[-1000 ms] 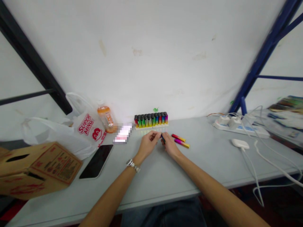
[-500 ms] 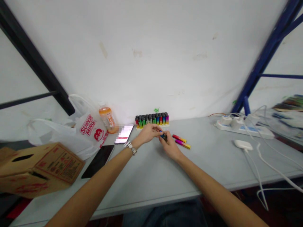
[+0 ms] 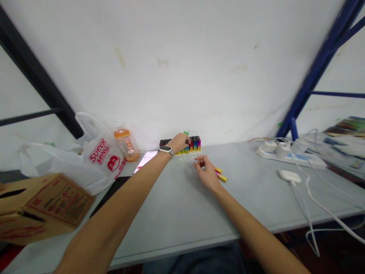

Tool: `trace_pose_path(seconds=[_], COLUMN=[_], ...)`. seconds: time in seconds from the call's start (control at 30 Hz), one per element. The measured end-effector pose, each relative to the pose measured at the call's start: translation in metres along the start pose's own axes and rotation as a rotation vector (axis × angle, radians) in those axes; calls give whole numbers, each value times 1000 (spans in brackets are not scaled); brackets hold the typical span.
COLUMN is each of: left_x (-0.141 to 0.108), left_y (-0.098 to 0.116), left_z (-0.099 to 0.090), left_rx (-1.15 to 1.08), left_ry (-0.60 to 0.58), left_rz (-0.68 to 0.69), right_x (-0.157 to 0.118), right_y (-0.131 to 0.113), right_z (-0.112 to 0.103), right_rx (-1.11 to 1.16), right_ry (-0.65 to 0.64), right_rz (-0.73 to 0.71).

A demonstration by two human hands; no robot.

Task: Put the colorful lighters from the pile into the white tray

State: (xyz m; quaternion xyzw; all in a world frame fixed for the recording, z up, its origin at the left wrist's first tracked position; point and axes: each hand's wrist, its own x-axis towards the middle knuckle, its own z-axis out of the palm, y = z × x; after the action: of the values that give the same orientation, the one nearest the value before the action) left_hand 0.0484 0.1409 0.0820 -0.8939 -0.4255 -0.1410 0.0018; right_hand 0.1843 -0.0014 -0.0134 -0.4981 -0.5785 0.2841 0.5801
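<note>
A row of colourful cylinders with black tops [image 3: 198, 144] stands in a white tray [image 3: 191, 153] against the wall. My left hand [image 3: 180, 142] reaches over the row, its fingers curled down at the tops; what they hold, if anything, is hidden. My right hand [image 3: 205, 171] is over the table in front of the tray's right end, thumb and fingers apart, with nothing visible between them. Two loose coloured sticks with yellow ends [image 3: 221, 177] lie just right of my right hand, partly hidden by it.
At the left are a cardboard box [image 3: 57, 201], a plastic bag [image 3: 97, 163], an orange bottle [image 3: 125, 144], a lit phone [image 3: 145, 160] and a dark tablet [image 3: 110, 194]. A power strip [image 3: 293, 156] and a white charger [image 3: 290, 176] with cables lie at the right.
My left hand has left my right hand and moved up to the row. The small dark and blue item between my hands is out of sight. My right hand's fingers have parted.
</note>
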Motion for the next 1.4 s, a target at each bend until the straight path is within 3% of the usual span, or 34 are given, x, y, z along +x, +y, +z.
trace_pose_path(seconds=[0.3,0.47,0.67,1.0,1.27,1.4], left_x=[7,4,5,-5,-14,-18], left_y=[-6,-1,2,-7,-13,-22], left_z=[7,16,17,17,24,28], left_rx=[-31,-137,-289,-238,-382,-312], left_ry=[-1,70,54,138,200,233], left_rz=[-19,-22,-55,-53,-95,-101], right_x=[-1,3,7,8,9,9], right_y=[-5,0,3,2,3,3], right_z=[-1,-2,-7,-11,-10,-10], right_rx=[-4,-26,-45,-95,-130,-140], right_ry=[-45,-18,13,11,15,5], right_rz=[37,23,16,34,37,39])
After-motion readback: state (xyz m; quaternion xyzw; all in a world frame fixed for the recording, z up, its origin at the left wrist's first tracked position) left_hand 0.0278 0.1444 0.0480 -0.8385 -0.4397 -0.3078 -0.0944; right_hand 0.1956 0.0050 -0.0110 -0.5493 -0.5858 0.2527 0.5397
